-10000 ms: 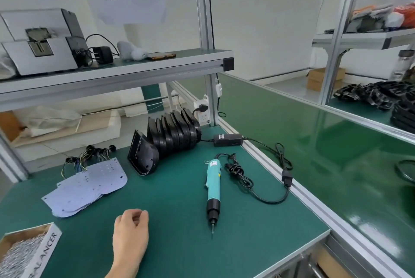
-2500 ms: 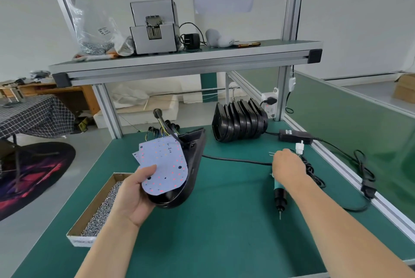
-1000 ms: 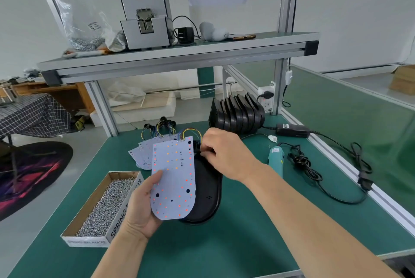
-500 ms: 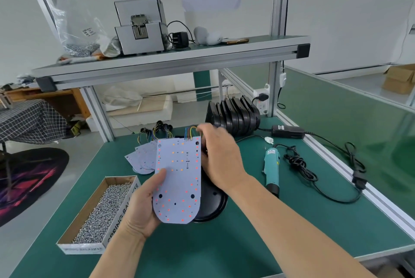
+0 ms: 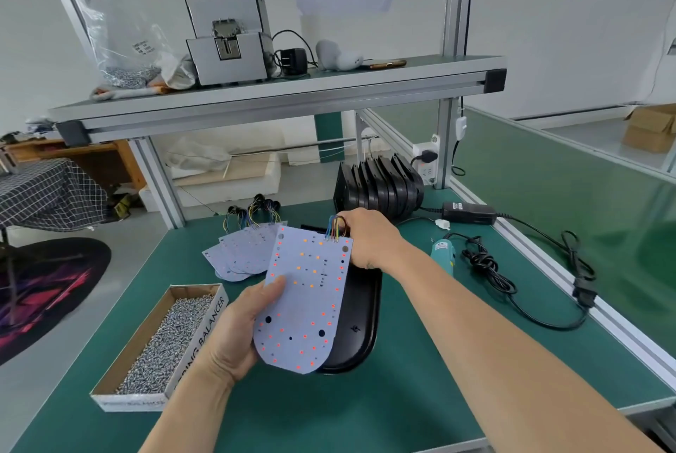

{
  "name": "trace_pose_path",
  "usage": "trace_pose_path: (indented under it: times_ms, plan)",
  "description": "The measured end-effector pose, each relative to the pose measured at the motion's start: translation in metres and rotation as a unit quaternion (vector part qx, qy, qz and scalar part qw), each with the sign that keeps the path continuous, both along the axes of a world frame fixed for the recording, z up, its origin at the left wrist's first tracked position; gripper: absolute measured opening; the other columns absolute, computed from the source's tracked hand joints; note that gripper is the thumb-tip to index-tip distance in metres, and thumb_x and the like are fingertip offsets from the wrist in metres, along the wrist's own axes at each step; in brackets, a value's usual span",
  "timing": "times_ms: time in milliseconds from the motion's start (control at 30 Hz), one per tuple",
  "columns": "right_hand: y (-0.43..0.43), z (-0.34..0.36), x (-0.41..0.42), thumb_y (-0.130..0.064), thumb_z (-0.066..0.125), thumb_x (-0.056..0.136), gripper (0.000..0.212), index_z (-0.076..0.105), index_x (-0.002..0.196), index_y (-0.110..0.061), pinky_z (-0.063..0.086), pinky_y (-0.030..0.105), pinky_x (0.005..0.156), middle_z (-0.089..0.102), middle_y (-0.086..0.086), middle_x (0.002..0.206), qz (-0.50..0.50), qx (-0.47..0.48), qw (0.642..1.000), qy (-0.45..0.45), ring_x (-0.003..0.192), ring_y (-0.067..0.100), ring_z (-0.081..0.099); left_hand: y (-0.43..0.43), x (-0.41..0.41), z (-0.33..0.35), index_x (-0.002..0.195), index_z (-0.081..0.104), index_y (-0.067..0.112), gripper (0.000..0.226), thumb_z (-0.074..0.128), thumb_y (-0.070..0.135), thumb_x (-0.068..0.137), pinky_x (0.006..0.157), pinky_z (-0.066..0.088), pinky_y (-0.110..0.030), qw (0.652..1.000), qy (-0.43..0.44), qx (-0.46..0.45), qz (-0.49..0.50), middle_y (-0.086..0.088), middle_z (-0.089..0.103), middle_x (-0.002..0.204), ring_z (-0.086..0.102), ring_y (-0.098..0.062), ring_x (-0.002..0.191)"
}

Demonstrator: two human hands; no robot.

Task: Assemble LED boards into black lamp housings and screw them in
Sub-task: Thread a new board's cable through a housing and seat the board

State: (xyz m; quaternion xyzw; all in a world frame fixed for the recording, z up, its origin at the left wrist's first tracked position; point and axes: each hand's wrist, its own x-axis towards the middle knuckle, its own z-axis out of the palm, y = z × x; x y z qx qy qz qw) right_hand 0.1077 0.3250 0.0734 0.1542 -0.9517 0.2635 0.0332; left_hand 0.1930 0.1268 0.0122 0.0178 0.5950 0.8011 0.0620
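My left hand grips a white LED board by its left edge, thumb on its face, holding it tilted above a black lamp housing that lies on the green bench. At the board's top edge my right hand pinches the board's coloured wires. The board covers most of the housing. A teal electric screwdriver lies to the right of my right wrist, partly hidden by it.
A cardboard box of screws sits at the left front. Spare LED boards fan out behind it. A row of black housings stands at the back. Power adapter and coiled cable lie right. An overhead shelf spans the bench.
The board has tipped a little more upright and to the right over the housing. My right hand has shifted to the wires at the board's top corner.
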Motion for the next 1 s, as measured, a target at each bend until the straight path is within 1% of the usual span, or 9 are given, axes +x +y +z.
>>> trace_pose_path:
  times_ms: [233,400,600,700,800,900,933,967,1000]
  plan:
    - [-0.008,-0.014,0.008,-0.024,0.053,0.078,0.011,0.056,0.075,-0.015,0.032,0.030,0.052,0.054,-0.003,0.066,-0.033,-0.085,0.990,0.112,0.067,0.025,0.048,-0.005,-0.004,-0.001,0.100,0.081,0.016,0.032,0.055,0.031,0.087,0.069,0.061,-0.035,0.999,-0.018,0.035,0.031,-0.012,0.076,0.107,0.075,-0.027,0.092]
    - [0.002,-0.024,0.007,-0.024,0.061,0.087,0.009,0.062,0.083,-0.016,0.050,0.040,0.071,0.066,0.001,0.080,0.064,-0.149,0.986,0.026,0.073,0.022,0.053,-0.012,-0.004,-0.003,0.101,0.080,0.009,0.035,0.055,0.030,0.086,0.068,0.061,-0.038,0.998,-0.043,0.027,0.034,-0.017,0.075,0.107,0.075,-0.032,0.090]
    - [0.005,-0.028,0.007,-0.015,0.065,0.090,0.033,0.057,0.063,-0.031,0.034,0.030,0.061,0.052,-0.015,0.062,0.050,-0.186,0.981,-0.017,0.059,0.005,0.036,-0.013,0.001,-0.004,0.100,0.079,0.008,0.035,0.063,0.033,0.080,0.073,0.061,-0.040,0.999,-0.023,-0.036,-0.015,-0.020,0.075,0.104,0.074,-0.033,0.087]
    - [0.009,-0.027,0.006,-0.008,0.058,0.097,0.033,0.067,0.128,-0.017,0.045,0.031,0.098,0.066,-0.002,0.124,0.049,-0.212,0.965,-0.146,0.114,0.017,0.061,-0.013,0.001,-0.002,0.094,0.079,0.002,0.038,0.064,0.033,0.079,0.065,0.060,-0.035,0.997,-0.016,-0.066,-0.030,-0.022,0.075,0.096,0.075,-0.032,0.078]
    - [0.014,-0.028,0.012,-0.006,0.056,0.099,0.046,0.043,0.137,0.016,0.029,0.048,0.113,0.041,0.033,0.145,0.059,-0.254,0.943,-0.204,0.138,0.042,0.034,-0.017,0.001,0.003,0.091,0.079,0.001,0.037,0.064,0.032,0.078,0.060,0.058,-0.032,0.996,-0.009,-0.075,-0.041,-0.021,0.076,0.090,0.075,-0.031,0.073]
    - [0.014,-0.032,0.017,-0.008,0.059,0.099,0.041,0.047,0.127,0.020,0.044,0.041,0.095,0.050,0.036,0.135,0.074,-0.269,0.936,-0.213,0.135,0.043,0.032,-0.019,0.002,0.008,0.088,0.079,0.001,0.037,0.064,0.033,0.078,0.057,0.058,-0.030,0.995,-0.007,-0.090,-0.054,-0.021,0.076,0.086,0.074,-0.030,0.069]
    - [0.014,-0.033,0.018,-0.008,0.060,0.098,0.029,0.057,0.114,0.015,0.046,0.033,0.083,0.062,0.034,0.115,0.090,-0.257,0.940,-0.207,0.111,0.015,0.021,-0.020,0.002,0.009,0.088,0.079,0.001,0.036,0.064,0.032,0.078,0.057,0.057,-0.030,0.994,-0.006,-0.093,-0.058,-0.021,0.076,0.086,0.074,-0.030,0.069]
    - [0.012,-0.034,0.019,-0.007,0.061,0.097,0.012,0.062,0.098,0.005,0.041,0.027,0.076,0.065,0.020,0.092,0.100,-0.234,0.947,-0.198,0.082,0.017,0.049,-0.019,0.003,0.009,0.088,0.079,0.002,0.034,0.063,0.031,0.079,0.057,0.057,-0.029,0.994,-0.004,-0.094,-0.064,-0.020,0.076,0.085,0.074,-0.029,0.068]
    - [0.010,-0.035,0.017,-0.005,0.061,0.096,0.013,0.059,0.083,-0.004,0.036,0.025,0.070,0.058,0.007,0.078,0.110,-0.229,0.950,-0.183,0.076,0.012,0.041,-0.019,0.003,0.009,0.088,0.080,0.003,0.033,0.063,0.030,0.080,0.056,0.057,-0.029,0.993,-0.004,-0.095,-0.069,-0.019,0.076,0.085,0.074,-0.028,0.068]
